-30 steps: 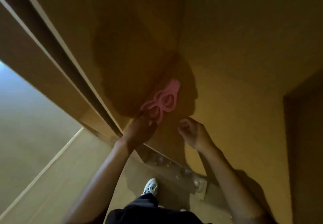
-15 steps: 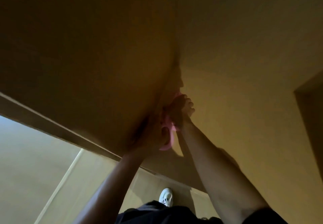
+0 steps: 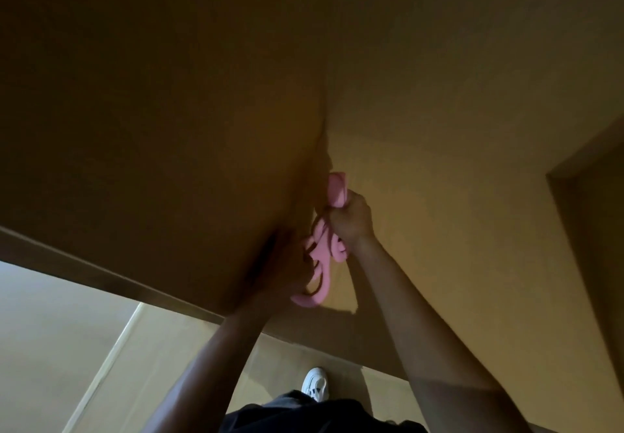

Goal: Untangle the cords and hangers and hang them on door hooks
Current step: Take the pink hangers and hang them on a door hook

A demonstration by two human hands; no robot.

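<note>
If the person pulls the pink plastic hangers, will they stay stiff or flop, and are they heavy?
Probably stiff: the pink plastic hangers show firm curved loops between the right hand and the left hand, with no droop. Likely light, since the bars look thin. The interlocked loops may snag.

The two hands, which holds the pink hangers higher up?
The right hand, fist closed near the top of the pink hangers; the left hand grips lower, in shadow.

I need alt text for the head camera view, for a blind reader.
Two raised hands hold tangled pink hangers against a dim wall: the right hand grips the upper part, the left hand the lower.
</note>
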